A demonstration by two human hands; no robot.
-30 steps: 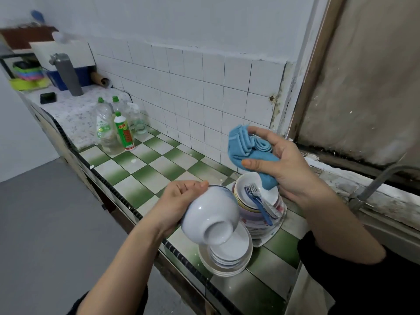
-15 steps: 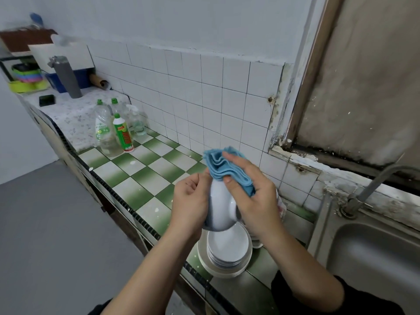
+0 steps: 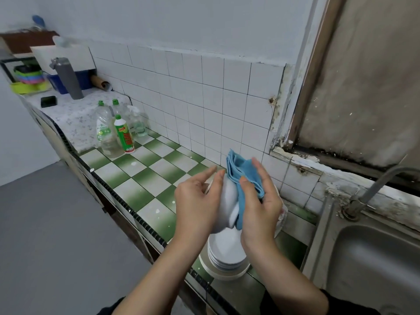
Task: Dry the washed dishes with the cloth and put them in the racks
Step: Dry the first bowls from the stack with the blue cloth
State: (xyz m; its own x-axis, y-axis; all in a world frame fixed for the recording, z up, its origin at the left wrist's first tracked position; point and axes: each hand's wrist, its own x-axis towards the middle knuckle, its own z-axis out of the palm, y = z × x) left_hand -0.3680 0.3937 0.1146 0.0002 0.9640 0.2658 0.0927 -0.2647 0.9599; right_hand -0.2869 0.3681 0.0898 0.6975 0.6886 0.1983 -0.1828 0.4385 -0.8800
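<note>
2 hands (image 3: 229,208) rub 1 cloth (image 3: 244,176) on 1 bowl (image 3: 227,201).

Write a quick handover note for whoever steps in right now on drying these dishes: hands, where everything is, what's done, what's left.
Left hand: grip on the white bowl, held in the air on its side.
Right hand: presses the blue cloth against the bowl's outside.
Stack of white plates: on the tiled counter right under the hands, beside the sink.
More dishes sit behind the right hand, mostly hidden.
Done: nothing visibly racked; no rack is in view.
Left: finish wiping this bowl, rack it, then dry and rack the plates and the rest.
</note>
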